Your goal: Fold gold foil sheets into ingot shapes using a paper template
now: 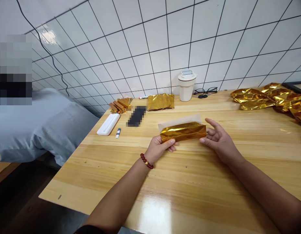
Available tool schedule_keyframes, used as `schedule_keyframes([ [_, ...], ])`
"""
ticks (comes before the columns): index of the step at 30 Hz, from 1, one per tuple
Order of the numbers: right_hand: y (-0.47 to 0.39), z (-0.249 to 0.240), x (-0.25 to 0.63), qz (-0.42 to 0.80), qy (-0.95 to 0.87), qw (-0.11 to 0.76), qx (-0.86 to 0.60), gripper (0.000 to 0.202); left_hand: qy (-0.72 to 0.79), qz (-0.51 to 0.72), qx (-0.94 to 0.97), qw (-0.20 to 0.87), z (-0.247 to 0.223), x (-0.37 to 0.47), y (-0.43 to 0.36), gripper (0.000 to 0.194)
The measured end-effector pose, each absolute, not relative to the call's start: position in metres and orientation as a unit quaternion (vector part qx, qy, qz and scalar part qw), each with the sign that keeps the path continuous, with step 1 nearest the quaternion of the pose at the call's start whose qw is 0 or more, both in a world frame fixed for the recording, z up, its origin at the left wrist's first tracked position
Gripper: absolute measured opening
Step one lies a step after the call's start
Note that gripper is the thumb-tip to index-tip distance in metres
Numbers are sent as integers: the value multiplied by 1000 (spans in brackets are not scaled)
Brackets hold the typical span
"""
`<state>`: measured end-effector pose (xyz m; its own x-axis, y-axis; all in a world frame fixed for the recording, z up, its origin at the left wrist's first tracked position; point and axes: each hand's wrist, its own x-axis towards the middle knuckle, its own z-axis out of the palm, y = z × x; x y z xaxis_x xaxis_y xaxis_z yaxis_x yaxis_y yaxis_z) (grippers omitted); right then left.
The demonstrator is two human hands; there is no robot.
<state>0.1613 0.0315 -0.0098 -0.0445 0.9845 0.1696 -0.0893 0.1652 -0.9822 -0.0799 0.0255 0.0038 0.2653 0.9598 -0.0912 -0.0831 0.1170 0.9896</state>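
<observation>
The left hand [166,144] is clamped on the near left corner of the folded foil [183,131], which lies between both hands, above the desk [209,191]. The right hand [220,139] is at the right end; whether it grips there, one cannot tell. For a clean fold, it seems best to keep both ends level, align the pale flap [181,122] evenly, and press gently along the crease.

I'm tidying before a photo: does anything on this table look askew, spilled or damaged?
Nothing looks spilled or clearly damaged. The shiny gold foil heap at the right looks rumpled and untidy compared with the flat, rectangular gold foil stack, and the narrow gold foil strips at back left lie splayed unevenly.
</observation>
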Motion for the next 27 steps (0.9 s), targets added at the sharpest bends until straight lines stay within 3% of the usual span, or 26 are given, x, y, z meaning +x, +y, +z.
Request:
schedule_keyframes([
  [7,20,-17,166,487,-632,427,-425,51,422,393,596,559,-1,-70,17,33],
  [14,22,-28,173,499,-621,456,-398,37,389,360,677,510,3,-66,13,29],
  [20,22,-11,160,510,-581,482,-412,23,417,364,649,522,1,-71,16,38],
  [27,28,-12,166,525,-534,506,-428,25,463,408,567,546,3,-71,16,36],
])
